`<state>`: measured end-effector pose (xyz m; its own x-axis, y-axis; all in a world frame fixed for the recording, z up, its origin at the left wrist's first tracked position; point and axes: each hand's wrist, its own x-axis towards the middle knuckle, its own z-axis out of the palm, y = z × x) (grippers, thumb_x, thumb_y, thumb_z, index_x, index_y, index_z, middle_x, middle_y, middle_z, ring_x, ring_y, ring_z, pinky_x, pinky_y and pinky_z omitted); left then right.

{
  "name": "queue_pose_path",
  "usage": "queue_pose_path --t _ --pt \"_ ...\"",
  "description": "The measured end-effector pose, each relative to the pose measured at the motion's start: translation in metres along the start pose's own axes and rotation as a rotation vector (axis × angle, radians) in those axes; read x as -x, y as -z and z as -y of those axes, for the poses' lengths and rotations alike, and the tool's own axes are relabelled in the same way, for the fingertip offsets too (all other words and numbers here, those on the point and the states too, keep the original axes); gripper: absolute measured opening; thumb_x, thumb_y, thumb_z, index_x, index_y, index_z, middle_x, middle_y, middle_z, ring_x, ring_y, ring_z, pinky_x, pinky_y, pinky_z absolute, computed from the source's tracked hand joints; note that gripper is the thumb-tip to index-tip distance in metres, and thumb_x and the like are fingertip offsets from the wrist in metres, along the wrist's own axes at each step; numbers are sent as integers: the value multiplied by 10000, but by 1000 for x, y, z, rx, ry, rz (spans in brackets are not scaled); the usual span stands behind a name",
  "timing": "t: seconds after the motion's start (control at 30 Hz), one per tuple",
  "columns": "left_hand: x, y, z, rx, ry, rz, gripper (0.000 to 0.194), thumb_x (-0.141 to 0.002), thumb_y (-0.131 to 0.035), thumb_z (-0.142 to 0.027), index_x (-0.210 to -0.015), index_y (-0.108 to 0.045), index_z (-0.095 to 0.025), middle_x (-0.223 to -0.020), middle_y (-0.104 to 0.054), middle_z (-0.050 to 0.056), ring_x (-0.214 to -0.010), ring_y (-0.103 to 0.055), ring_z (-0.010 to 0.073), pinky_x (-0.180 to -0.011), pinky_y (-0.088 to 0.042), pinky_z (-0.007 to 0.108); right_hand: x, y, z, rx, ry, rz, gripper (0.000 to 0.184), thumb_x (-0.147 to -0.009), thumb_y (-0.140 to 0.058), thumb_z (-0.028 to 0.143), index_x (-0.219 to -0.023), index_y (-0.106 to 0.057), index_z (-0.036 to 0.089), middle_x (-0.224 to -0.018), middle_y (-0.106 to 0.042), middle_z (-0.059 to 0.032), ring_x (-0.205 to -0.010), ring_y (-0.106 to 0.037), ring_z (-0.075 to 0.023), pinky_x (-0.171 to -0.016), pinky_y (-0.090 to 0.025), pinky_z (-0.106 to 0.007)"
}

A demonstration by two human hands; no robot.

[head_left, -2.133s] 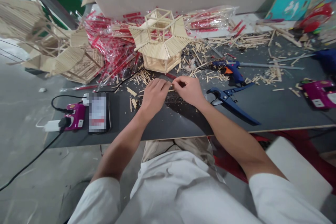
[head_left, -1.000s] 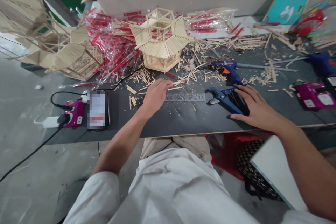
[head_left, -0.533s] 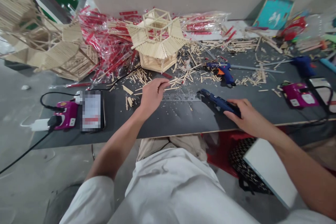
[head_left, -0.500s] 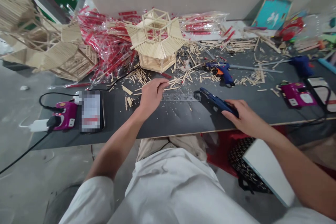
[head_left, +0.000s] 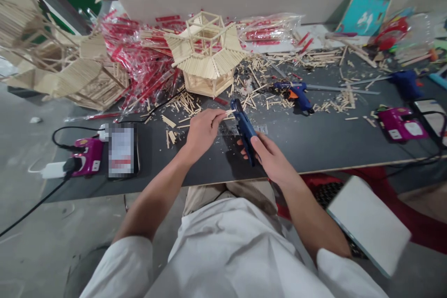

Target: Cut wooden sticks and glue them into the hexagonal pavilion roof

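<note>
My left hand (head_left: 206, 130) pinches a thin wooden stick (head_left: 229, 112), whose tip points to the right. A blue hand cutter (head_left: 246, 128) is gripped in my right hand (head_left: 267, 151), with its head up against the stick's end. Whether its jaws are closed on the wood is too small to tell. Below the stick, a clear ruler (head_left: 260, 129) lies on the dark table (head_left: 209, 167), partly covered by my hands and the cutter. Just behind stands a six-sided pavilion model (head_left: 209, 65) built of wooden sticks.
Cut stick pieces (head_left: 185, 102) and red-and-clear plastic wrappers (head_left: 143, 65) litter the table's back. A blue glue gun (head_left: 299, 95) lies to the right. On the left are a phone (head_left: 122, 149) and a purple power adapter (head_left: 87, 156); a larger stick model (head_left: 80, 70) stands behind them.
My right hand has brought the cutter leftward and turned it more upright, so its head meets the stick. My left hand stays almost in place, holding the stick.
</note>
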<state>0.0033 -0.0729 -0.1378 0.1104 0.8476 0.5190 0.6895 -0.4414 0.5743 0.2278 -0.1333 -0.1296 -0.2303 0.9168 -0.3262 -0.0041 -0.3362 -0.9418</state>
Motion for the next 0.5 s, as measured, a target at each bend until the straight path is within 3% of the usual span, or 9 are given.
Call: queue_pose_path --t 0.17,0.3,0.5 --pt "-2 4 -4 14 18 19 179 -1046 -623 -254 -1055 -791 -191 -975 -824 36 -870 -764 162 -829 -563 263 3 -12 6 87 36 34 542 -992 -563 691 -1251 -659 225 -1207 -737 -82 -954 -709 -199 -868 -603 -344" --pt "-3 6 -7 -3 41 9 193 -1047 -621 -269 -1058 -799 -196 -991 -832 38 -886 -775 175 -849 -577 279 8 -10 14 166 46 73 587 -1014 -521 687 -1388 -612 245 -1272 -724 -97 -1084 -714 -251 -952 -603 -398" --pt "-1 5 -6 -5 34 1 192 -1042 -629 -287 -1055 -800 -200 -1005 -831 41 -901 -779 181 -868 -582 288 10 -7 16 335 117 121 526 -1048 -484 640 -1405 -639 286 -1275 -732 -90 -1192 -678 -307 -1072 -538 -486"
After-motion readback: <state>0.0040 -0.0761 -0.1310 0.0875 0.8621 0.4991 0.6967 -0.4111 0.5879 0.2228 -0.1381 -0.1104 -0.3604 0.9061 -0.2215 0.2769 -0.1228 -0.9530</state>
